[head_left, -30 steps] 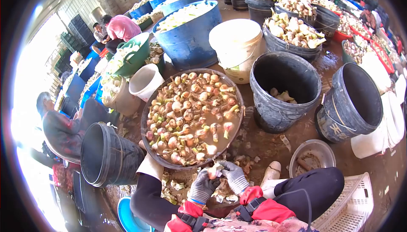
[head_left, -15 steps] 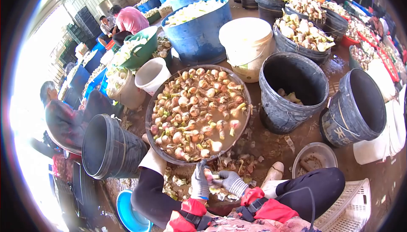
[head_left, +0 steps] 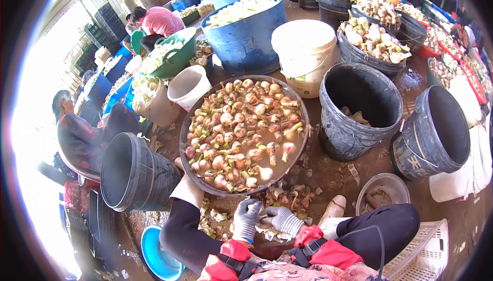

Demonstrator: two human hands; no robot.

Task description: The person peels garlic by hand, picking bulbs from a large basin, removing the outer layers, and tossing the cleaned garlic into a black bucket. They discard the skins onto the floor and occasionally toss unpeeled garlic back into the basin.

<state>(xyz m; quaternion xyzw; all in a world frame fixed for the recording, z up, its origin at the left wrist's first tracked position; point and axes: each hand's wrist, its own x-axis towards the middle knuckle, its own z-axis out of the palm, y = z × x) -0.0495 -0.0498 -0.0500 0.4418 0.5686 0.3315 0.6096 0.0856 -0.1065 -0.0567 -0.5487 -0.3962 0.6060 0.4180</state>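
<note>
My left hand (head_left: pixel 247 219), in a grey-and-white glove, is curled closed with its back towards me, just below the near rim of a round dark tub (head_left: pixel 224 193). The garlic bulb seen in it earlier is now hidden by the fingers. Beside it, my right hand (head_left: pixel 283 220), gloved the same way, is closed with its fingertips pointing at the left hand. What it grips, if anything, I cannot make out. Many garlic bulbs (head_left: pixel 233 132) with short stems sit in brown water in the tub. Peeled skins (head_left: pixel 292 197) litter the wet floor around my hands.
Black buckets (head_left: pixel 359 111) stand right of the tub, another black bucket (head_left: pixel 136 173) leans at left. Beyond are a white bucket (head_left: pixel 303 57) and a full blue vat (head_left: pixel 245 39). A grey bowl (head_left: pixel 382 193), blue basin (head_left: pixel 160 254) and white crate (head_left: pixel 418 255) lie near my legs. People sit at left.
The view has shifted slightly. My left hand has turned so its back covers the pinkish bulb that showed between my hands. Both hands stay close together.
</note>
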